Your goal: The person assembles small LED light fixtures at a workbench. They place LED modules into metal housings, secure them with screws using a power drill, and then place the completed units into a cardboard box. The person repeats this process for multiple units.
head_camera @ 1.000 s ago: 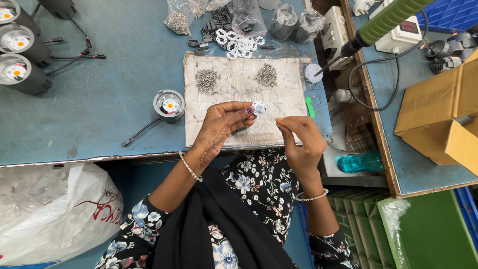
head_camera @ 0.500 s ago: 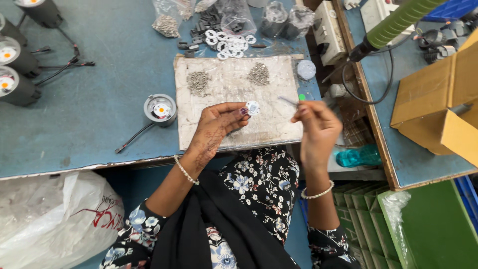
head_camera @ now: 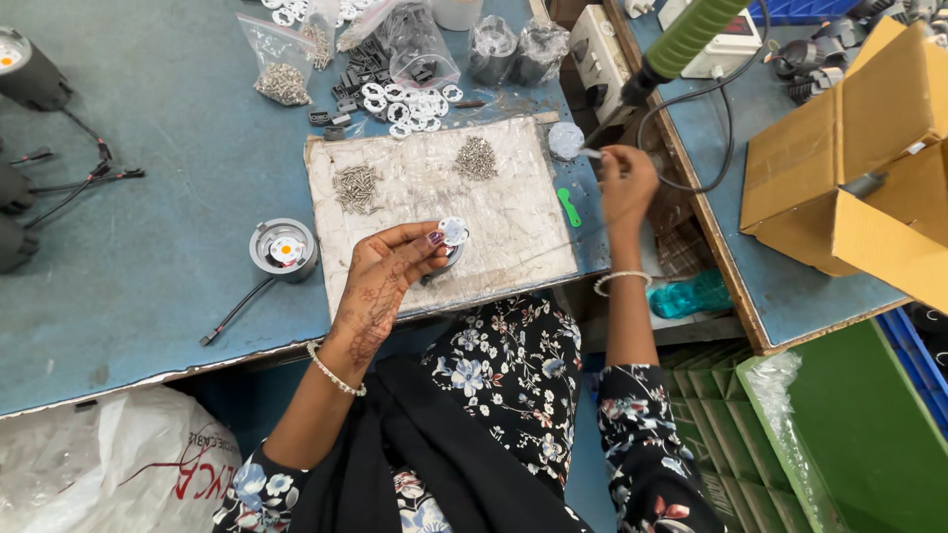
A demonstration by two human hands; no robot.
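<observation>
Seen from above, mid-frame: left hand [head_camera: 390, 281] pinching a small white disc [head_camera: 453, 231] by thumb and fingertips, fingers curled round it, over a round grey housing [head_camera: 446, 259] partly hidden beneath. Disc thin, round, pale, with tiny marks on its face too small to make out. Right hand [head_camera: 626, 186] raised toward the upper right of the frame, fingers closed on a slim metal tip [head_camera: 591, 153] at the end of a green-handled power screwdriver [head_camera: 681, 44] hanging in from the top edge; exact grip hard to tell.

Under the left hand, a worn pale mat [head_camera: 513, 232] lying on a blue worktop [head_camera: 158, 128], with two small heaps of screws [head_camera: 356, 186] near its upper edge and a green plastic piece [head_camera: 570, 206] at its right edge. Left of the mat, a second round housing [head_camera: 282, 249] with an orange-centred disc inside and a black cable trailing down-left. Along the top of the frame, clear bags of small parts [head_camera: 281, 74] and a scatter of white rings [head_camera: 410, 104]. Dark lamp bodies [head_camera: 30, 74] with wires at the far left.

At the right, a second worktop carrying an open cardboard box [head_camera: 849, 178]. Lower left, a white plastic sack [head_camera: 99, 464]; lower right, green crates [head_camera: 869, 434].
</observation>
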